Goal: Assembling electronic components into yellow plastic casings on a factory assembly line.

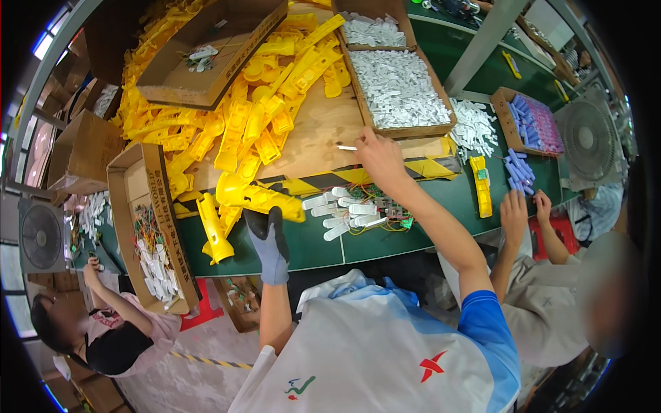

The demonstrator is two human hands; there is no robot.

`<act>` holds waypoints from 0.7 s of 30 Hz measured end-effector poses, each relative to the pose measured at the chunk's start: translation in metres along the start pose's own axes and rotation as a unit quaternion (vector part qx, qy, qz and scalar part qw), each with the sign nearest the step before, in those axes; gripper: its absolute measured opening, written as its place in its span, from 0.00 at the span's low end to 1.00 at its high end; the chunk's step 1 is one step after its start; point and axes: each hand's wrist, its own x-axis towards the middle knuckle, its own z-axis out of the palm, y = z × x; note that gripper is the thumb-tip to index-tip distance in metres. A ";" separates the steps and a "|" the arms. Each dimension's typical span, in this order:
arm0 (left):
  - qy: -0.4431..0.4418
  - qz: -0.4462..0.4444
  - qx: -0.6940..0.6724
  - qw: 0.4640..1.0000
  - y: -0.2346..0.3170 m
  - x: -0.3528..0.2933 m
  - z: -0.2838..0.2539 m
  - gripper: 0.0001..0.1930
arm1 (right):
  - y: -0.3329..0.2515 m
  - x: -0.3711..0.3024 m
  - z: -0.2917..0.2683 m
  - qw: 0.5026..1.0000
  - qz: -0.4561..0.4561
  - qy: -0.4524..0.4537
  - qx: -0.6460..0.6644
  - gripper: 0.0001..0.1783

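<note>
My left hand (270, 248), in a grey glove with dark fingers, grips a yellow plastic housing (251, 196) near the front edge of the green bench. Bare and pinched together, the fingers of my right hand (379, 162) hold a small white plastic strip (346, 147) over the wooden board, just in front of a carton (416, 131) of white plastic parts. Between my arms lies a bunch of white plastic pieces (351, 210) with thin wires and small green boards. More yellow housings (214, 230) rest left of my glove.
A heap of yellow housings (234, 131) covers the board's left side, with a tilted carton (206, 96) on top. Another carton (180, 275) at left holds wired white parts. Co-workers sit on both sides; purple cylinders (518, 172) lie by the right one's hands (513, 213).
</note>
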 end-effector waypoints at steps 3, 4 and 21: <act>0.025 -0.035 -0.058 0.997 0.001 -0.004 0.000 0.25 | -0.005 -0.002 -0.038 0.974 -0.105 0.160 0.122 0.14; 0.028 -0.035 -0.059 0.997 0.000 -0.005 -0.002 0.25 | -0.007 -0.010 -0.057 0.931 -0.139 0.256 0.218 0.15; -0.346 0.196 0.314 0.862 0.049 0.001 0.003 0.24 | -0.052 -0.079 -0.101 0.688 0.204 -0.108 0.688 0.13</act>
